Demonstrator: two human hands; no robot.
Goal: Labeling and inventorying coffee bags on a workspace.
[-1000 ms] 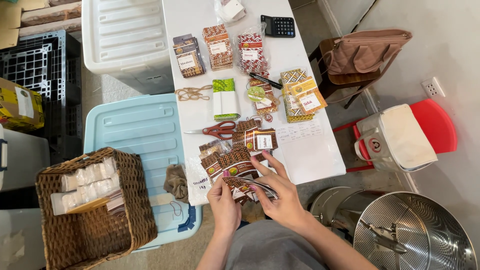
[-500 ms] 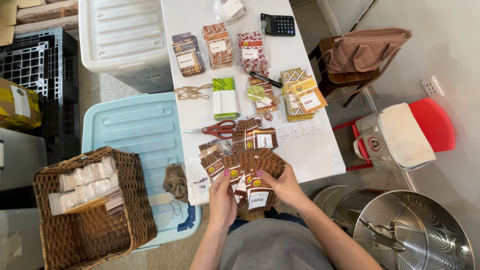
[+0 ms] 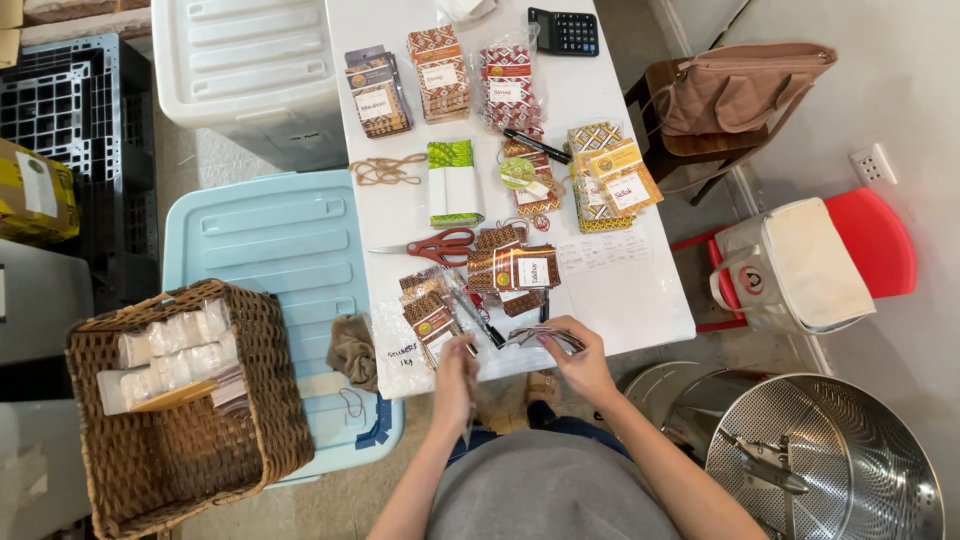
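Both hands sit at the near edge of the white worktop [image 3: 620, 290], w/ our right hand [image 3: 575, 355] closed around a thin clear plastic sleeve [image 3: 540, 337] that sticks out leftward from its fingers, long axis running roughly left-right across the edge. Our left hand [image 3: 455, 378] is just beside it, fingers pinched on what looks like the edge of a small flat packet or film; we can't tell exactly which, it's too small and partly hidden. So neither hand is wide open: right is holding the sleeve, left is narrow and pinching. The sleeve's free end points toward the left hand, so the two are nearly meeting, a small gap between them. Directly ahead of the left hand, a bit further onto the worktop, lies the loose pile of brown patterned packets [image 3: 432, 310] w/ round stickers, fanned diagonally; the left hand is clearly the nearer one to it. Beyond that, a second group of packets [image 3: 515, 268] sits just right of the red-handled scissors [image 3: 428, 247], whose blades point left. Further up: a green-and-white pack [image 3: 452, 182], a coil of twine [image 3: 385, 170], more stacked packets and a calculator [image 3: 563, 30] at the far end. Off to our left, well apart, a wicker basket [image 3: 250, 400] rests on a pale blue bin lid [image 3: 280, 250].
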